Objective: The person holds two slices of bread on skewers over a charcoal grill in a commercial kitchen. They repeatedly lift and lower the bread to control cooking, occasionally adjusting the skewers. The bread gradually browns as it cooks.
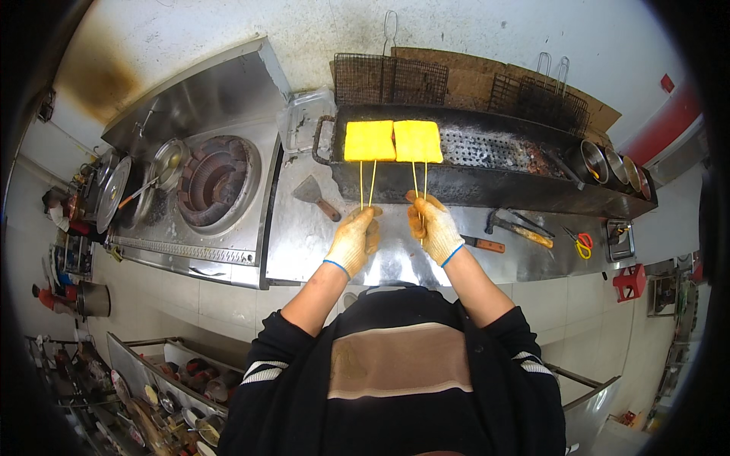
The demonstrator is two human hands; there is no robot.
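Two bright yellow, square slabs of food, of a kind I cannot tell, lie side by side over the left end of a long black metal charcoal grill (485, 182). Each is on a pair of thin skewers pointing towards me. My left hand (352, 236), in a stained knitted glove, pinches the skewers of the left yellow slab (369, 141). In the same kind of glove, my right hand (434, 228) grips the skewers of the right yellow slab (418, 141). The slabs' inner edges nearly meet. Perforated metal shows in the grill to their right.
A scraper (316, 196) lies left of my hands; a wooden-handled tool (485, 244), a hammer (519, 228), tongs and scissors (578, 241) lie right. Metal cups (594, 162) stand at the grill's right end. Wire grilling baskets (390, 78) lean behind. A wok burner (215, 181) is left. People are far left.
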